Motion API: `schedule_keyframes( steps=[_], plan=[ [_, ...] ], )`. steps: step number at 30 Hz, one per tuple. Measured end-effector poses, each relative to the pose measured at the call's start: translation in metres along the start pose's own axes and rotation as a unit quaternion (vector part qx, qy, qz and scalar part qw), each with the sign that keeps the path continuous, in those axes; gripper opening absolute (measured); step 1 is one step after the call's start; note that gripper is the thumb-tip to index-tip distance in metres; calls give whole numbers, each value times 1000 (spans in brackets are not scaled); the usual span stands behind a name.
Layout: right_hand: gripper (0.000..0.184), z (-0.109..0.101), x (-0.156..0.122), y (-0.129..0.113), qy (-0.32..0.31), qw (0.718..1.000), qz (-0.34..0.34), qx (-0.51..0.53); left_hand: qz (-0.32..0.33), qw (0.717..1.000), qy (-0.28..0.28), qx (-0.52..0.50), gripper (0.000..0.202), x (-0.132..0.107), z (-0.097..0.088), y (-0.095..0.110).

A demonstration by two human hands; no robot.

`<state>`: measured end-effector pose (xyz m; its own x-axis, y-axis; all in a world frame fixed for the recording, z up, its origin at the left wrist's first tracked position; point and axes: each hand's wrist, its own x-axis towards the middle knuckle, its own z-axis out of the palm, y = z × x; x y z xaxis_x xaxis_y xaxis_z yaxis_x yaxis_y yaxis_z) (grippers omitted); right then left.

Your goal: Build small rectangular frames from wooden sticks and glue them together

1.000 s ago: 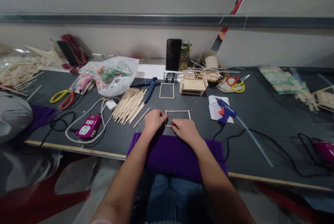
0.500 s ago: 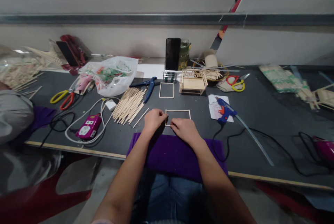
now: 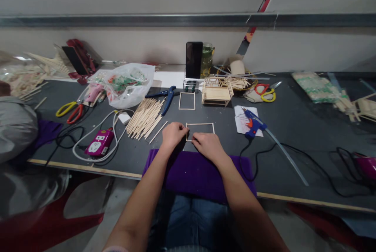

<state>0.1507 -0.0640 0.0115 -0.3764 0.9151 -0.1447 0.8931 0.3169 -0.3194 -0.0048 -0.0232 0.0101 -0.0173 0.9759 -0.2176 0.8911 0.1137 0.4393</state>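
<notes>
A small square frame of thin wooden sticks [image 3: 202,124] lies flat on the dark table [image 3: 293,126] in front of me. My left hand [image 3: 173,134] is curled and pinches the frame's near left corner. My right hand [image 3: 207,144] is closed over the frame's near side, fingers pressing on the stick. Both wrists rest near a purple cloth [image 3: 194,173] at the table's front edge. A second stick frame [image 3: 187,101] lies farther back, beside a small wooden stick model [image 3: 217,93].
A pile of loose sticks [image 3: 145,118] and blue pliers [image 3: 169,97] lie to the left, with a pink power strip [image 3: 100,142] and scissors [image 3: 72,111]. A blue glue gun [image 3: 254,124] sits right, its black cord trailing. A phone [image 3: 194,60] stands at the back.
</notes>
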Motion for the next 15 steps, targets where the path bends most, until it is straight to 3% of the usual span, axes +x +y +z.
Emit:
schedule_keyframes(
  steps=[15],
  plan=[
    [21,2,0,1,11,1000,-2,4,8,1000,-15,1,29,-1,-3,0]
  ],
)
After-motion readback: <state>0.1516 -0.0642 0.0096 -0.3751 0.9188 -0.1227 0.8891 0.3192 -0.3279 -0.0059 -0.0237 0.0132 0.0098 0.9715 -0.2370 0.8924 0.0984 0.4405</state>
